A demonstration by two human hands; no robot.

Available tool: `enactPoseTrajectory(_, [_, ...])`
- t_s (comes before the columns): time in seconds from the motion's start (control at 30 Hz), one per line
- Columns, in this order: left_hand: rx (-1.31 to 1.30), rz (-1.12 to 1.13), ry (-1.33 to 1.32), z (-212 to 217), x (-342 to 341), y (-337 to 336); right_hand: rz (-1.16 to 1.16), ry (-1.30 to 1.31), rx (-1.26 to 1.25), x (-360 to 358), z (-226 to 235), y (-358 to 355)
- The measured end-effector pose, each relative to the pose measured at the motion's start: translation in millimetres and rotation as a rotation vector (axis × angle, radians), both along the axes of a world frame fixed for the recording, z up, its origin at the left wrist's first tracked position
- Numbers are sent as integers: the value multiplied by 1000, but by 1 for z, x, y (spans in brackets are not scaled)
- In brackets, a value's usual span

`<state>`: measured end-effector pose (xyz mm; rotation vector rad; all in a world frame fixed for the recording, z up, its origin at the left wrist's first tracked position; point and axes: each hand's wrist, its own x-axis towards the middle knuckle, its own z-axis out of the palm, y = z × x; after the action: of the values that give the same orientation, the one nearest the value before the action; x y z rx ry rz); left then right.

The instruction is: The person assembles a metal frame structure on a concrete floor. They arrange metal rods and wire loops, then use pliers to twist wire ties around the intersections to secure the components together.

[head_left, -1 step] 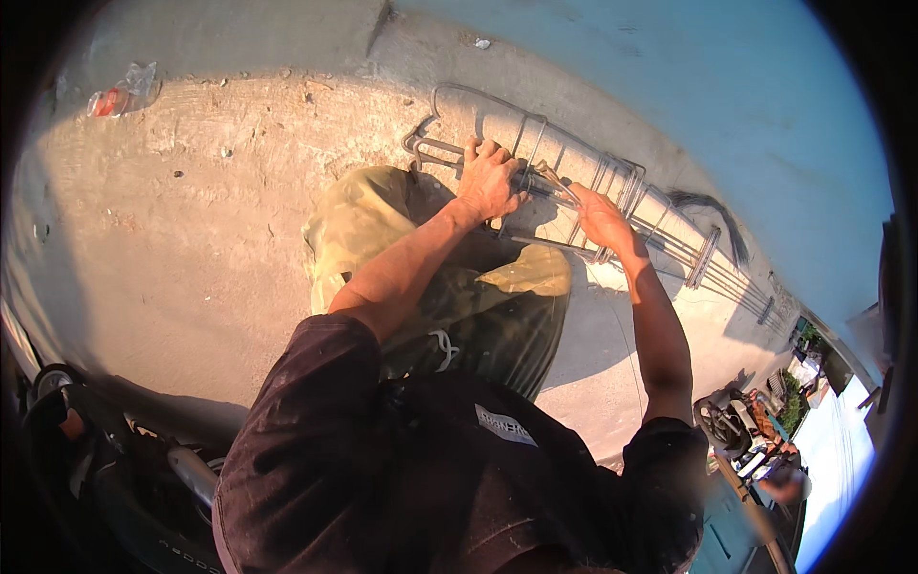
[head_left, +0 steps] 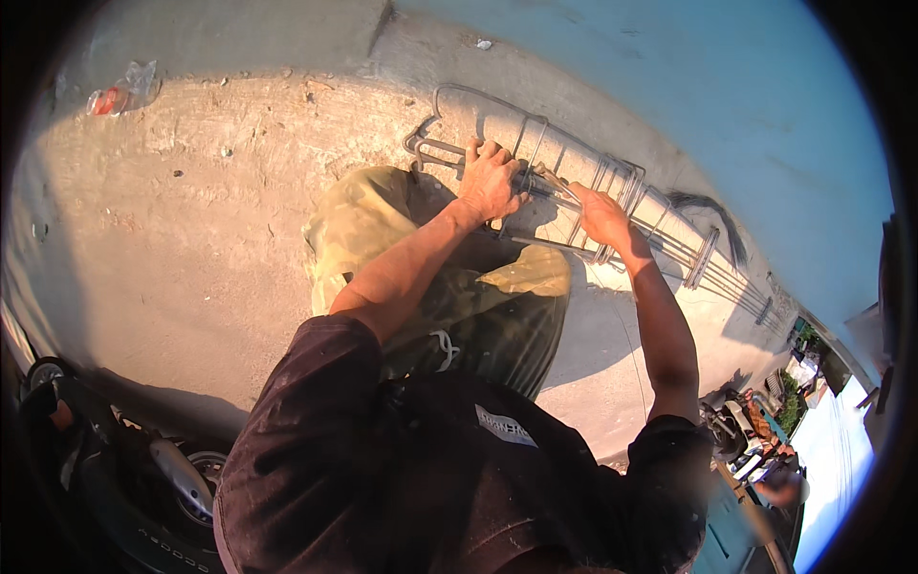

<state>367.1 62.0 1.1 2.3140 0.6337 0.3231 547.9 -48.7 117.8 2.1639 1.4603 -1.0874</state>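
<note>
Head view: a person bends over a metal frame on the ground and works on it with both bare hands.
Left hand [head_left: 490, 180]: palm down, fingers curled over the bars near the frame's looped end, closed on them; forearm stretched forward, elbow slightly bent.
Right hand [head_left: 602, 216]: placed further along the frame, fingers wrapped on a thin rod; arm almost straight.
Steel rod frame [head_left: 626, 196]: long cage of bars and rings, lying against the foot of the wall, running away to the right.
Wall [head_left: 669, 86]: pale blue, meeting the ground just behind the frame.
Concrete ground [head_left: 191, 210]: rough, sunlit, with small stones.
Plastic bag [head_left: 120, 94]: crumpled litter, far left, well apart from the hands.
Scooter [head_left: 143, 478]: dark, wheel showing at the lower left edge.
</note>
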Motion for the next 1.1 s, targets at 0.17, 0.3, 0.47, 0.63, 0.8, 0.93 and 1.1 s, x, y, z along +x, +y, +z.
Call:
enactPoseTrajectory(0.17, [-28, 14, -1, 1, 0, 0, 202, -106, -324, -9, 18, 39])
enactPoseTrajectory(0.3, [-38, 1, 37, 4, 0, 2, 206, -111, -393, -11, 21, 48])
enactPoseTrajectory(0.47, [-65, 2, 62, 1, 0, 0, 284, -222, -408, -30, 28, 56])
enactPoseTrajectory(0.63, [-71, -3, 70, 1, 0, 2, 179, -105, -370, -31, 35, 53])
enactPoseTrajectory(0.8, [-97, -1, 46, -2, 0, 4, -88, 93, -185, -16, 6, 15])
enactPoseTrajectory(0.93, [-98, 23, 26, 17, 3, 0, -931, 708, -378, -6, 7, 9])
enactPoseTrajectory(1.1, [-85, -236, -105, 24, 22, -44, -991, 670, -308, -21, 20, 14])
